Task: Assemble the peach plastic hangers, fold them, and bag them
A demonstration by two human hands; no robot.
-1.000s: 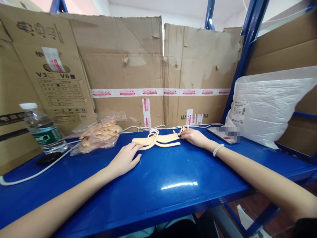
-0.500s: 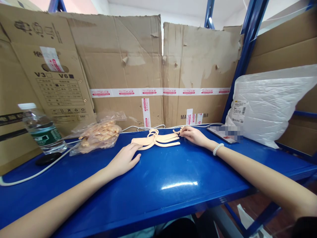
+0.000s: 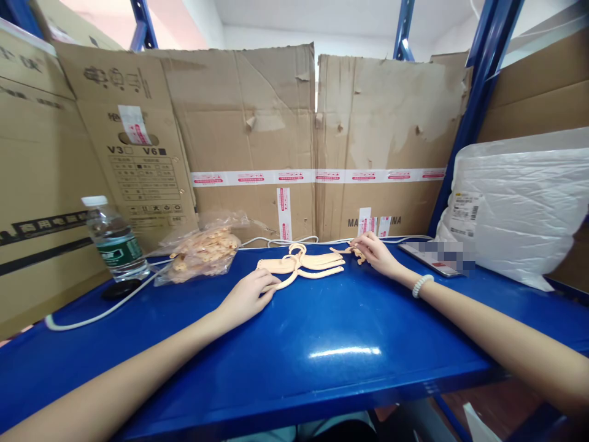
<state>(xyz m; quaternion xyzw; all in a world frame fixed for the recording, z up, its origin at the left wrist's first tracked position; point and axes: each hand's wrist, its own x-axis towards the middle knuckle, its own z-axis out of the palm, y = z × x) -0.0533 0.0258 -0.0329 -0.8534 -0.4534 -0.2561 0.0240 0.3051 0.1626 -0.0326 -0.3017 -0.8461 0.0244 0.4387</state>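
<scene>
A pile of beige curved strips with small holes at their ends lies on the blue table, overlapping one another. My left hand is at the pile's near left, thumb and fingers closed on the end of the nearest curved strip. Beyond the pile's right end, my right hand pinches a thin small beige piece. More small beige pieces lie under its fingertips, partly hidden. A pale beaded bracelet is on my right wrist.
To the left are a clear bag of beige pieces, a water bottle and a black round object. A white cable curves there. A phone and a white wrapped package stand right. Cardboard walls the back.
The view has shifted left. My left hand has drawn the nearest curved strip slightly towards me and away from the pile. My right hand's fingers have lifted a little with the thin piece.
</scene>
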